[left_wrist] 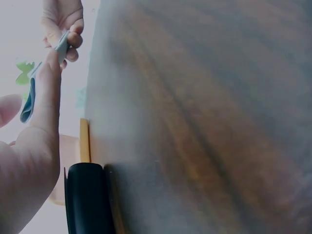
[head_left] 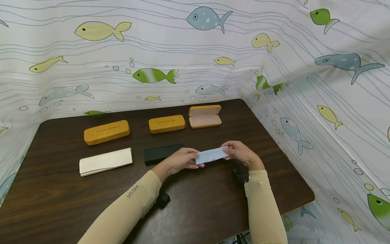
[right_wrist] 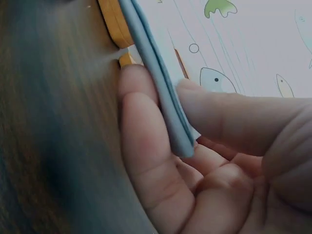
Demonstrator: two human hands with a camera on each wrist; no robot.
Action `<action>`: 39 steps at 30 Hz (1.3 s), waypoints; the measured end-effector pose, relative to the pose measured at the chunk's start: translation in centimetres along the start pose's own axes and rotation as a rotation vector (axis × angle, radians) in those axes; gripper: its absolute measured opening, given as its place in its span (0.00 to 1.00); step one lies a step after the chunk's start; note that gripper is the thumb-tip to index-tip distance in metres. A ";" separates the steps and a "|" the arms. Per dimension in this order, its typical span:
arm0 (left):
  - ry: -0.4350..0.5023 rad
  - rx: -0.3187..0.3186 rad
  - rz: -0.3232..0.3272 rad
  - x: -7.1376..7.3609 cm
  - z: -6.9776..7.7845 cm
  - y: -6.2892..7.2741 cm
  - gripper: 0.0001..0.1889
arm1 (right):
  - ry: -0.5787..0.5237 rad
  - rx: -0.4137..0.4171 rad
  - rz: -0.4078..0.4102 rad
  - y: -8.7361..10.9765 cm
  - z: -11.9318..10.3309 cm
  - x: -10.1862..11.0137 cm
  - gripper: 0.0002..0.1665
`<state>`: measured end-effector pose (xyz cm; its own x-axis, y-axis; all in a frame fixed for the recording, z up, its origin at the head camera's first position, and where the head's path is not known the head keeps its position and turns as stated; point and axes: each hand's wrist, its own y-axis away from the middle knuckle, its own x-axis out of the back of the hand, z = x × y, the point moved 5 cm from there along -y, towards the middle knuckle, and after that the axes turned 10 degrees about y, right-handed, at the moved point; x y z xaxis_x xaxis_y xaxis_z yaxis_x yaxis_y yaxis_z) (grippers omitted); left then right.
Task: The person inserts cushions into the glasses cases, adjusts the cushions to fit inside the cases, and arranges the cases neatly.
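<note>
Both hands hold a folded light blue cloth [head_left: 211, 155] above the dark table, stretched flat into a narrow strip. My left hand [head_left: 182, 158] pinches its left end, thumb on top and fingers beneath. At the other end my right hand [head_left: 242, 154] does the same. In the right wrist view the folded layers of the cloth [right_wrist: 158, 73] show edge-on between thumb and fingers. Just behind the left hand lies a black glasses case [head_left: 159, 154], partly covered by that hand. Seen from the left wrist, the black case [left_wrist: 90, 195] stands below the fingers.
Two closed mustard-yellow glasses cases [head_left: 106, 132] [head_left: 167, 124] lie toward the back of the table [head_left: 195, 203]. Right of them, a third yellow case [head_left: 205, 117] stands open, its pale pink lining showing. A folded cream cloth [head_left: 106, 161] lies at the left. A fish-patterned curtain [head_left: 170, 44] surrounds the table.
</note>
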<state>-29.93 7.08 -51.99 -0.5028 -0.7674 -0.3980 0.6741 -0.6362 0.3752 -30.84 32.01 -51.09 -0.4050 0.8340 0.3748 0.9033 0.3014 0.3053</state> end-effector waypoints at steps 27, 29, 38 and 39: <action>0.124 -0.057 0.019 2.2 4.2 -0.6 0.21 | -0.247 -0.034 0.096 -2.5 -2.3 1.9 0.22; 0.127 -0.057 0.026 2.4 4.5 -0.9 0.22 | -0.267 -0.034 0.100 -2.8 -2.2 2.2 0.22; 0.147 -0.045 0.039 3.3 5.6 -2.1 0.22 | -0.343 -0.045 0.097 -4.3 -2.2 2.8 0.22; 0.144 -0.048 0.041 3.4 5.8 -2.2 0.22 | -0.346 -0.047 0.099 -4.5 -2.2 2.8 0.22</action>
<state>-36.29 5.40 -49.32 -0.3935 -0.7714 -0.5001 0.7196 -0.5970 0.3546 -36.33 31.99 -49.43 -0.2361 0.9677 0.0884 0.9250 0.1960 0.3255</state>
